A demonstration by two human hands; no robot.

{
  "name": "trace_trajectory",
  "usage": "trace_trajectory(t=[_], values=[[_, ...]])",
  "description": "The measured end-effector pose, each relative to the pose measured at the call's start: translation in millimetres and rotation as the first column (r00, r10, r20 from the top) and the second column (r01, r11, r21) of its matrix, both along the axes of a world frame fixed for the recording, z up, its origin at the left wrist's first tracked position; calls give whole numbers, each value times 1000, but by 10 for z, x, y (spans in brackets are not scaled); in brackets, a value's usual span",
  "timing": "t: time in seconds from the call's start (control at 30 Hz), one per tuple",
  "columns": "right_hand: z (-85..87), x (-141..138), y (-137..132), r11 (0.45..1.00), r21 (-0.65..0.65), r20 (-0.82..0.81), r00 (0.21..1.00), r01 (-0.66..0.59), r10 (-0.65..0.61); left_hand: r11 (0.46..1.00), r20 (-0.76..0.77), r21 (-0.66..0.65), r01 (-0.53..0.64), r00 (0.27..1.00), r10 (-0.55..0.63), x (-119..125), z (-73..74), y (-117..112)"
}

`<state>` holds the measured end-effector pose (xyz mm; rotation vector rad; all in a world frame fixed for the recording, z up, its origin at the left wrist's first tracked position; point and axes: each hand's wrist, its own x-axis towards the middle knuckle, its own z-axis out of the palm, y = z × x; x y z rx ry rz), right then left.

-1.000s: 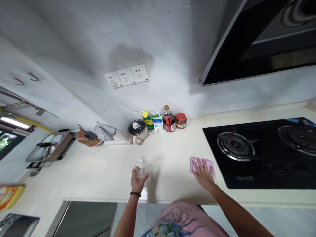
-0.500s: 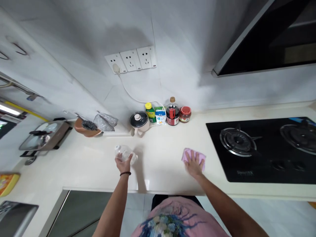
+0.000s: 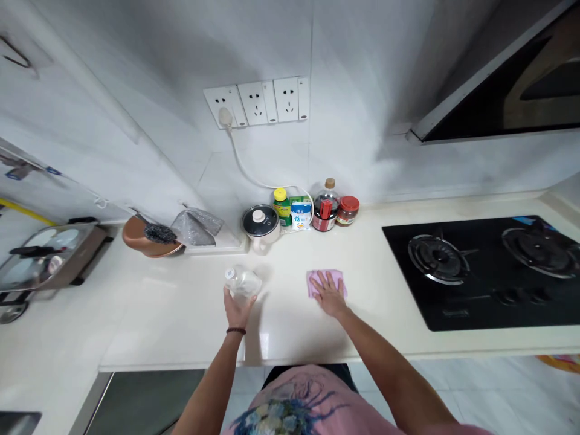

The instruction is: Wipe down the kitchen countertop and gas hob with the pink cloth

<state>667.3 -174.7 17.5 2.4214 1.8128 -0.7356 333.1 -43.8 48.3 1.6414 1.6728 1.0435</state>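
My left hand (image 3: 238, 309) grips a clear plastic bottle (image 3: 247, 281) with a white cap, tilted over the counter, its cap end pointing left. Whether the bottle touches the counter I cannot tell. To the right, my right hand (image 3: 330, 295) lies flat with fingers spread, pressing a folded pink cloth (image 3: 315, 277) onto the white countertop (image 3: 290, 326). Behind the bottle stands a small cream electric pot (image 3: 261, 225) with a glass lid.
Along the wall stand a green yellow-capped bottle (image 3: 281, 207), a white-blue packet (image 3: 300, 215), a dark sauce bottle (image 3: 325, 208) and a red-lidded jar (image 3: 347, 211). A black gas stove (image 3: 484, 302) is at right, a brown pan (image 3: 147, 238) and an electric cooker (image 3: 58, 254) at left.
My right hand has slid the pink cloth leftward across the counter. My left hand still holds the bottle. The view has shifted slightly.
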Motion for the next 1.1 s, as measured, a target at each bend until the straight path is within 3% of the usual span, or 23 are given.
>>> trace_trajectory(t=[0.13, 0.2, 0.27, 0.37, 0.5, 0.6, 0.7, 0.93, 1.0, 1.1], values=[[138, 314, 730, 988, -82, 38, 991, 133, -130, 998, -244, -43, -38, 970, 26, -498, -158, -371], [167, 374, 931, 976, -98, 70, 980, 194, -188, 991, -339, -86, -98, 939, 63, -732, -246, -570], [158, 295, 961, 973, -77, 91, 973, 218, -211, 984, -397, -113, -137, 914, 82, -891, -321, -741], [73, -111, 670, 991, -2, 79, 988, 136, -136, 979, -444, -108, -173, 889, 108, -959, -407, -909], [-110, -785, 12, 987, 57, -25, 988, -152, 153, 973, -514, -49, -225, 841, 168, -890, -490, -969], [-163, -963, -157, 965, 84, -89, 963, -248, 255, 975, -534, -24, -220, 827, 173, -869, -539, -960], [-84, -838, 221, 960, 61, -113, 953, -274, 280, 975, -547, -11, -222, 818, 181, -886, -571, -957], [234, -471, 1870, 974, -30, -64, 973, -225, 222, 975, -613, -23, -221, 774, 161, -886, -529, -970], [255, -423, 2101, 977, -30, -61, 976, -212, 210, 976, -640, -25, -218, 753, 152, -873, -504, -970], [231, -262, 2166, 980, -30, -56, 979, -199, 197, 973, -671, -38, -228, 727, 145, -863, -485, -966]])
